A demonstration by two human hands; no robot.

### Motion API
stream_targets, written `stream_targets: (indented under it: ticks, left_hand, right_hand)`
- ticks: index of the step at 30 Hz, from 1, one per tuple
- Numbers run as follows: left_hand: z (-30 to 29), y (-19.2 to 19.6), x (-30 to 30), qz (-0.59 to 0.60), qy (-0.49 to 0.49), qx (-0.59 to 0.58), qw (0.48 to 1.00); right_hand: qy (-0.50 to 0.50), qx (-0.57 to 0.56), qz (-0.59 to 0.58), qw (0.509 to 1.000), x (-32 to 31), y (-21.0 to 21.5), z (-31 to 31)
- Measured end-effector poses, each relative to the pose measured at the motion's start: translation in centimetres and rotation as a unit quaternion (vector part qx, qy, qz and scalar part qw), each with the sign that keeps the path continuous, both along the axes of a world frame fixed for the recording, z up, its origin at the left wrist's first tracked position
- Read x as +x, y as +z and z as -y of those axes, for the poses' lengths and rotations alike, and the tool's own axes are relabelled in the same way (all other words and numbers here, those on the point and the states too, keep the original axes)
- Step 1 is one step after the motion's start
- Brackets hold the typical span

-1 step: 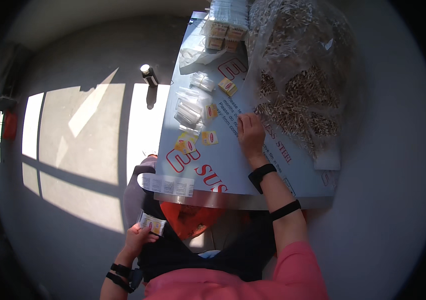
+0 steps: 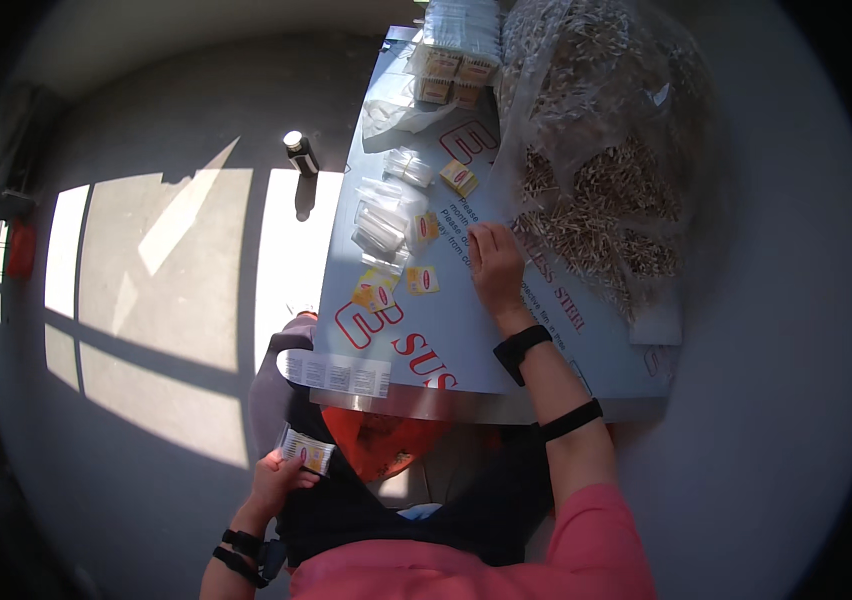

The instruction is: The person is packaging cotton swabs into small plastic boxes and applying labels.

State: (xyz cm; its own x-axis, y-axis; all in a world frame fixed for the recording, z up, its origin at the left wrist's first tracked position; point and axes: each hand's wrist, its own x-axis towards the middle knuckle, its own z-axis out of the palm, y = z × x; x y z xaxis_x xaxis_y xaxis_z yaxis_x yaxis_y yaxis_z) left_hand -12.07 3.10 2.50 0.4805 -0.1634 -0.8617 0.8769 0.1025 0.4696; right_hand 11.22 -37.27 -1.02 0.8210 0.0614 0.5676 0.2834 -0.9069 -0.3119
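My left hand [image 2: 284,482] is low at the left, beside my thigh. It grips a small clear packet [image 2: 308,452] with a yellow label and a row of thin sticks. Over the printed sheet on the table, my right hand [image 2: 494,262] is closed, fingertips together; whatever they may hold is hidden. Just beyond it to the right lies a big clear plastic bag [image 2: 636,80] full of thin brown sticks [image 2: 611,195] with pale tips. Left of that hand are several yellow cards [image 2: 423,280], a small yellow stack of cards [image 2: 459,177] and clear plastic sleeves [image 2: 379,230].
Packed clear packets [image 2: 453,70] are stacked at the far edge, by a crumpled white bag [image 2: 396,112]. A strip of printed labels [image 2: 336,372] overhangs the table's near left corner. An orange bag [image 2: 376,440] hangs below the edge. A dark bottle [image 2: 300,153] stands on the floor.
My right hand has shifted very slightly left. The whole view has moved a little; my left hand keeps its grip on the packet.
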Motion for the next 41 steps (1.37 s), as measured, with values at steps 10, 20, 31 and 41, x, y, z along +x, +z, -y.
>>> stream_targets:
  ticks: [10,20,31,41]
  left_hand:
    - [0.8,-0.9,-0.1,-0.017,0.006,-0.029,0.999]
    - [-1.0,0.1,-0.3,0.019,0.013,0.028,0.999]
    - [0.4,-0.3,-0.7,0.037,0.001,0.014,0.999]
    - [1.1,-0.5,-0.9,0.034,-0.012,0.044,0.998]
  right_hand:
    - [-0.044,0.118,-0.171,0.977,21.7,-5.5,-1.8]
    - [0.05,0.181,0.003,0.982,3.8,4.3,-8.4]
    - [-0.336,0.17,-0.311,0.872,-10.1,0.6,6.7]
    - [-0.267,0.337,-0.281,0.858,-6.0,-1.6,13.4]
